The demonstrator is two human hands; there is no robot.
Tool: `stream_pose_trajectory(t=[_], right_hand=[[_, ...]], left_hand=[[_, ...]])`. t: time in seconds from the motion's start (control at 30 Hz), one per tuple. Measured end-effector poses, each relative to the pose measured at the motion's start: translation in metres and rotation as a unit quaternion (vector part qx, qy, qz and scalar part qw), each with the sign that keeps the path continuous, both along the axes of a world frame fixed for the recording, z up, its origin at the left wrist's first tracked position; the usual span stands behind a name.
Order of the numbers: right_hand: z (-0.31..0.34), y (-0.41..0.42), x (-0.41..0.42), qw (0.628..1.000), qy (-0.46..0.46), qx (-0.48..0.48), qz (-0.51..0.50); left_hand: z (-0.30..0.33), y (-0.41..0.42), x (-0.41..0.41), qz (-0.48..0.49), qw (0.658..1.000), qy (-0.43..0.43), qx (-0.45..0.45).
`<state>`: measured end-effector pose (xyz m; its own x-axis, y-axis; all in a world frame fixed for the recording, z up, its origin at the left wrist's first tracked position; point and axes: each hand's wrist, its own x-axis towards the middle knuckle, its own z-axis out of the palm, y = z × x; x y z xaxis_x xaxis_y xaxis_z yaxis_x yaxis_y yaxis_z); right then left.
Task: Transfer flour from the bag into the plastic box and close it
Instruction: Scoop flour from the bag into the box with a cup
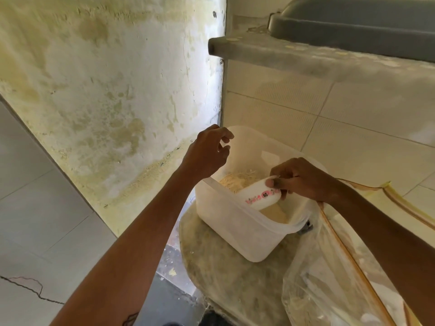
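Observation:
A translucent white plastic box (235,227) stands open on a round flour-dusted surface (226,274), tilted a little, with pale yellow flour (233,182) inside. My right hand (303,180) grips a small white cup with pink print (256,196), tipped on its side inside the box above the flour. My left hand (209,151) hovers at the box's far left rim with its fingers loosely curled, holding nothing. The clear plastic flour bag (329,278) lies open at the lower right, under my right forearm. No lid is in view.
A stained wall (106,90) rises to the left. A tiled wall (353,118) stands behind the box, under a grey counter ledge (306,52) that holds a grey basin (364,22). White floor tiles (35,231) lie at the lower left.

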<state>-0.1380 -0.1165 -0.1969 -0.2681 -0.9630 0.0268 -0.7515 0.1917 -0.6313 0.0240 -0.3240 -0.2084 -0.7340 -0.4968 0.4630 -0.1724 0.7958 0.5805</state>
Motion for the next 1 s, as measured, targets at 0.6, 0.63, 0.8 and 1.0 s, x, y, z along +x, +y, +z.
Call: stream_pose_trajectory(t=[0.6,0.63,0.8,1.0], right_hand=[[0.0007,0.0007,0.0028,0.998,-0.066,0.011,-0.018],[0.0012,0.0003,0.0021,0.997,-0.075,0.007,-0.025],[0.0033,-0.0017,0.0069,0.996,-0.073,0.052,-0.025],[0.0011,0.0026,0.007,1.0,0.013,0.007,-0.01]], left_hand=[[-0.0004,0.0002,-0.0006,0.009,1.0,-0.009,-0.005],[-0.0005,-0.0004,-0.0008,0.009,1.0,-0.009,-0.005],[-0.0006,0.0001,-0.0009,0.008,1.0,-0.012,-0.012],[0.0009,0.0016,-0.0016,0.016,1.0,-0.013,-0.007]])
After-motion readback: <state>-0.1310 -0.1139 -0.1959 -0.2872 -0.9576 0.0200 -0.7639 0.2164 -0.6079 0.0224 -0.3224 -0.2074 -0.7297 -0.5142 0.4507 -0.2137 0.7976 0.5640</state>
